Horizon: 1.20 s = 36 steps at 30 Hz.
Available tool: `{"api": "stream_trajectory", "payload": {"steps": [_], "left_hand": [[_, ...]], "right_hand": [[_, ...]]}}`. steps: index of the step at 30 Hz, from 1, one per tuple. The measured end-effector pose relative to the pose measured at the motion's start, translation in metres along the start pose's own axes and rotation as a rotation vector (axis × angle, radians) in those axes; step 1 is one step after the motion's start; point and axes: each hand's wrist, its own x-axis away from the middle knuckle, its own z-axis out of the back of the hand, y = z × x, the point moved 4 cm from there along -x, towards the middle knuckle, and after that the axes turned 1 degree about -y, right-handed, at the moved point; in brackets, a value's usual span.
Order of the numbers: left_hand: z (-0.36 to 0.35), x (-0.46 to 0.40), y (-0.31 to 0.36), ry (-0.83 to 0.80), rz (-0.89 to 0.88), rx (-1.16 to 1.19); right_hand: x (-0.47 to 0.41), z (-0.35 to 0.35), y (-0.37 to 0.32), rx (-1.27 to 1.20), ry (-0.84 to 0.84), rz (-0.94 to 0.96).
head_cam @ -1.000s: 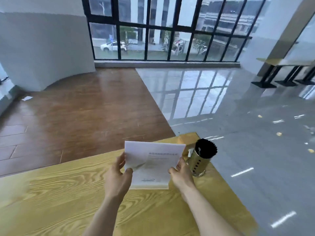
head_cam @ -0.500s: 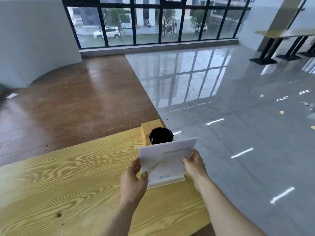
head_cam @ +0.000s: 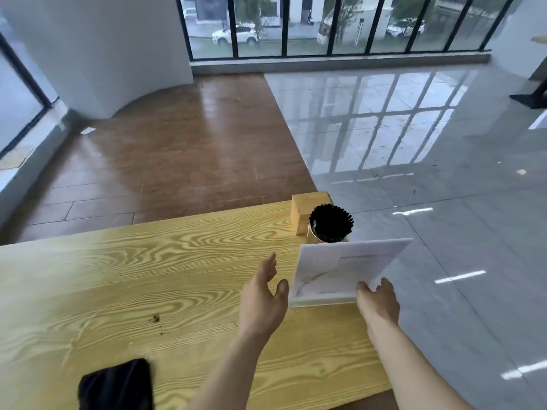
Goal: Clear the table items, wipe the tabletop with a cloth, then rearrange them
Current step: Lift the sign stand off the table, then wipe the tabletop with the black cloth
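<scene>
We see a white paper booklet (head_cam: 346, 272) with faint print, tilted up near the right end of the wooden table (head_cam: 148, 276), pinched at its lower right corner by the right hand (head_cam: 379, 300). The left hand (head_cam: 263, 297) hangs spread and empty just beside its left edge. Behind it stand a metal holder of black sticks (head_cam: 331, 223) and a wooden block (head_cam: 305, 211); a black cloth (head_cam: 118, 386) lies at the near edge.

Holder (head_cam: 331, 224) behind booklet (head_cam: 343, 272); block (head_cam: 305, 213) left; cloth (head_cam: 117, 384) near edge.
</scene>
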Motion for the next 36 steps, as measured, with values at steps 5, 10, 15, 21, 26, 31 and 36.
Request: {"api": "stream_trajectory", "payload": {"steps": [5,10,15,21,26,31,36], "left_hand": [[0.077,0.017,-0.061,0.106,0.029,-0.049],[0.181,0.057,-0.154,0.226,0.074,-0.232],[0.273,0.095,-0.261,0.345,0.109,-0.439],[0.338,0.108,-0.349,0.385,0.11,-0.576],[0.351,0.065,-0.392,0.347,0.113,-0.638],[0.36,0.053,-0.4,0.361,0.121,-0.647],[0.358,0.041,-0.405,0.328,0.131,-0.639]], "right_hand": [[0.067,-0.065,0.019,0.269,0.054,0.176],[0.172,-0.184,0.048,0.464,-0.078,0.427],[0.275,-0.302,0.09,0.597,-0.199,0.723],[0.342,-0.4,0.113,0.664,-0.219,0.942],[0.337,-0.446,0.133,0.825,-0.209,0.969],[0.334,-0.436,0.137,0.744,-0.138,1.029],[0.297,-0.432,0.123,0.314,-0.058,0.957]]}}
